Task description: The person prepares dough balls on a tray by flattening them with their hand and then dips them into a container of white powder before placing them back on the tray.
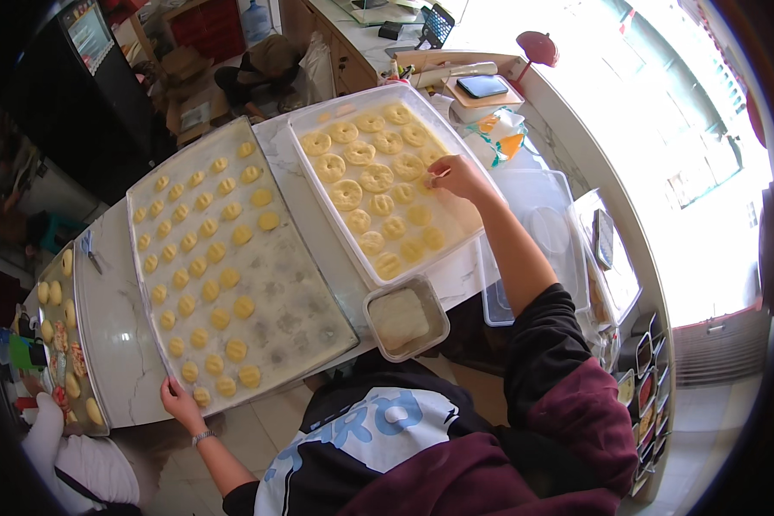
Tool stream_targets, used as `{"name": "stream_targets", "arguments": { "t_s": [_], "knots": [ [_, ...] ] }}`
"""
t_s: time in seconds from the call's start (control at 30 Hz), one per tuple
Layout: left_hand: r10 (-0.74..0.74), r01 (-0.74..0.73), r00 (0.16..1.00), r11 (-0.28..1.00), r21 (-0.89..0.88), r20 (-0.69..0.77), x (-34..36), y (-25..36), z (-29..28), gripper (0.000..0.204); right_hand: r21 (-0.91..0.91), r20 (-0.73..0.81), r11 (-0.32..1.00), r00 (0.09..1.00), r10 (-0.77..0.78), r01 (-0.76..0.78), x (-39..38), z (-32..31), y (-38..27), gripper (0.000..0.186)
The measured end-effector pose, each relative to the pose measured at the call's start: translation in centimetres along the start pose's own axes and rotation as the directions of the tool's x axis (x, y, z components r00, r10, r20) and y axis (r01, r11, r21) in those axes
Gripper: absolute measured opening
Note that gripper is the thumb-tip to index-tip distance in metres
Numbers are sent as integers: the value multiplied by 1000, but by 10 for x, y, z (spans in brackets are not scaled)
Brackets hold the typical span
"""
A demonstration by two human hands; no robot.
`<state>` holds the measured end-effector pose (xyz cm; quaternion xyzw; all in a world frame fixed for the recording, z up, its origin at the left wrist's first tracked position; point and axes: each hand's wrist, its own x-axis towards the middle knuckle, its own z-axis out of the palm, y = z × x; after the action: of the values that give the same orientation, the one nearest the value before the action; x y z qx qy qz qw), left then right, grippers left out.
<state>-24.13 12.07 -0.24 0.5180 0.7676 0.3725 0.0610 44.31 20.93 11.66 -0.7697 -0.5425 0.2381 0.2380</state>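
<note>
My right hand reaches over the right side of a white plastic box. Its fingers are pinched together above the dough; what they hold, if anything, is too small to make out. In the box lie flat yellow dough rounds; the farther ones look wider with a dented middle, the nearer ones smaller. To the left is a large metal baking tray with rows of small pressed dough pieces and a bare, marked area on its right. My left hand grips this tray's near left corner.
A square container of pale flour stands at the table's near edge. Clear plastic lids lie to the right; a phone rests beyond. Far left, another person works beside a tray of filled buns. Scissors lie on the table.
</note>
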Motion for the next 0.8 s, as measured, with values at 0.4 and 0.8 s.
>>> {"name": "stream_targets", "arguments": {
  "t_s": [0.4,0.8],
  "knots": [
    [-6,6,1000,1000,9,-21,-2,18,1,20,294,196,754,735,-649,587,-75,97,-214,23],
    [-4,2,1000,997,-79,-24,-4,18,2,21,-156,607,649,590,-532,745,-87,281,-237,27]
  ]
}}
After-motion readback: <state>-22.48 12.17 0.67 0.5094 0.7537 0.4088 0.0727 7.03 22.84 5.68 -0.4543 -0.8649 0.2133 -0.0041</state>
